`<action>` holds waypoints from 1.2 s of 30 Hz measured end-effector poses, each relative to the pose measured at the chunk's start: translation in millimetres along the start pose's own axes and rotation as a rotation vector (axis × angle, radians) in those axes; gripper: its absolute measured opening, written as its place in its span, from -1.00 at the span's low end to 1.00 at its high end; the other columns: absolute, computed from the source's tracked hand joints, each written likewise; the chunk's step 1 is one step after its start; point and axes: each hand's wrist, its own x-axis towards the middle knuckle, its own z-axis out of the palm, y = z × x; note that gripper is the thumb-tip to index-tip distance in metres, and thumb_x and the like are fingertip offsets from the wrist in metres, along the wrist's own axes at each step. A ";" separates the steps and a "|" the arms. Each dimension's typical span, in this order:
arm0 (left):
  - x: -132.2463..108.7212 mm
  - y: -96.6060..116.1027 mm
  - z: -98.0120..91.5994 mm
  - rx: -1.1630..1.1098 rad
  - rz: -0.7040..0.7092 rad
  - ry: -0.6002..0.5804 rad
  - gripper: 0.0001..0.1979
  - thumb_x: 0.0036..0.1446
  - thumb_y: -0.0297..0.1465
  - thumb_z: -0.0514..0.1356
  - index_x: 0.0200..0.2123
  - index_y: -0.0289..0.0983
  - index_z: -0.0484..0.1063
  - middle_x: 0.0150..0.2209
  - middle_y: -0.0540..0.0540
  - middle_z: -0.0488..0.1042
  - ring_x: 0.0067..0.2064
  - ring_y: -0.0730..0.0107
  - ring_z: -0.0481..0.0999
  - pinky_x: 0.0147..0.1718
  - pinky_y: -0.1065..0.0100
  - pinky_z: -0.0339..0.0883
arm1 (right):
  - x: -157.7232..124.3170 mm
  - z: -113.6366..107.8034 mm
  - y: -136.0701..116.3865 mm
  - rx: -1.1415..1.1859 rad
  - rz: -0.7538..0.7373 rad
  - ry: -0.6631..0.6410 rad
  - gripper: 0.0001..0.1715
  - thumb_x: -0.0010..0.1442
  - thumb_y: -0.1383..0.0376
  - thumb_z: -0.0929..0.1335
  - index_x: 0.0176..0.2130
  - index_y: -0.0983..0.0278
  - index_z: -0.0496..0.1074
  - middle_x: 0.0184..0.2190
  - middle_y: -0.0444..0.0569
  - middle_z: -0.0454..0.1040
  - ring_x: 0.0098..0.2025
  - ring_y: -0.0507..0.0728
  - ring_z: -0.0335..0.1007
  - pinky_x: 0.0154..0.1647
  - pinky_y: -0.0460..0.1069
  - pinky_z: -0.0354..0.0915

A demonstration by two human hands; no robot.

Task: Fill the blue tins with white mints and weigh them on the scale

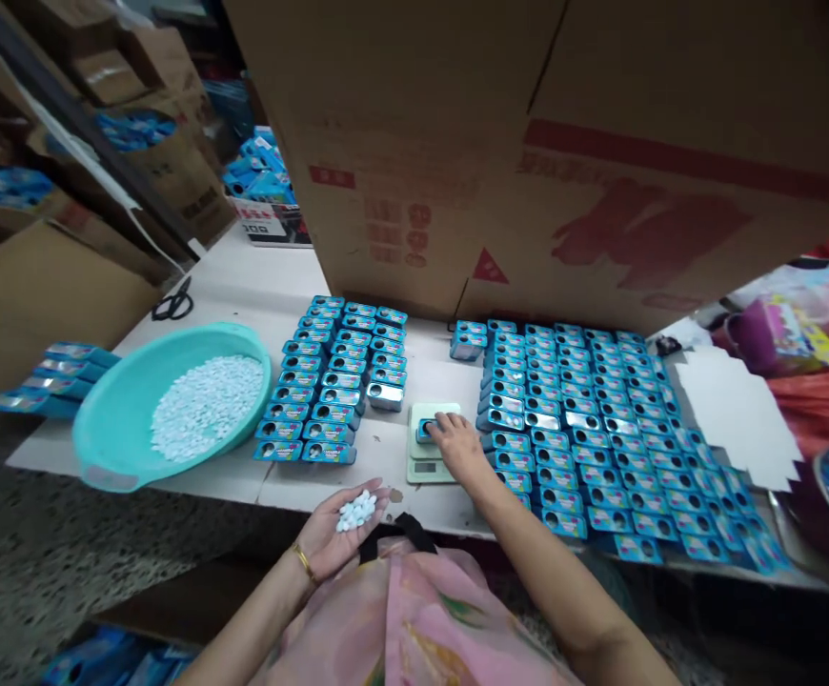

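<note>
Palm up near the table's front edge, my left hand (333, 534) cups a small heap of white tablets (357, 512). My right hand (455, 446) reaches over a pale green kitchen scale (427, 472), its fingers closed on a small blue box (425, 431) standing on the scale's plate. The box has a dark round opening on top, and its right part is hidden by my fingers. To the left, a turquoise basin (100, 433) holds a large pile of the same tablets (207, 400).
Rows of blue boxes (329, 410) stand left of the scale; a larger block of boxes (578, 438) is at right. A big cardboard carton (421, 171) rises behind. Black scissors (173, 303) lie beyond the basin. White card sheets (733, 410) lie far right.
</note>
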 end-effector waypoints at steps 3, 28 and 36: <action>4.9 -1.5 13.8 0.062 -0.042 -0.043 -0.68 0.03 -0.52 0.05 -0.10 -0.46 0.26 -0.21 -0.29 0.45 -0.15 0.23 0.44 -0.16 0.28 0.33 | -20.0 -1.0 -32.4 0.090 0.006 -0.003 -0.66 0.17 0.32 0.19 -0.03 0.24 0.23 -0.06 0.10 0.23 -0.08 0.17 0.10 -0.12 0.08 0.12; -8.3 52.6 -29.7 0.263 -0.363 -0.012 -0.86 0.01 -0.56 0.03 -0.33 -0.43 0.34 -0.41 -0.18 0.49 -0.27 0.28 0.48 -0.23 0.27 0.35 | -29.4 49.1 -159.3 0.325 0.155 -0.155 -0.81 0.09 0.36 0.21 -0.21 0.27 0.25 -0.31 -0.05 0.33 -0.24 0.08 0.26 -0.30 -0.07 0.20; 3.9 42.0 -16.9 0.229 -0.336 0.008 -0.90 0.00 -0.56 0.04 -0.38 -0.44 0.34 -0.44 -0.16 0.48 -0.31 0.30 0.49 -0.29 0.32 0.39 | -27.8 44.4 -140.2 0.353 0.114 -0.160 -0.79 0.05 0.28 0.28 -0.24 0.27 0.29 -0.34 -0.03 0.33 -0.28 0.10 0.26 -0.31 -0.05 0.19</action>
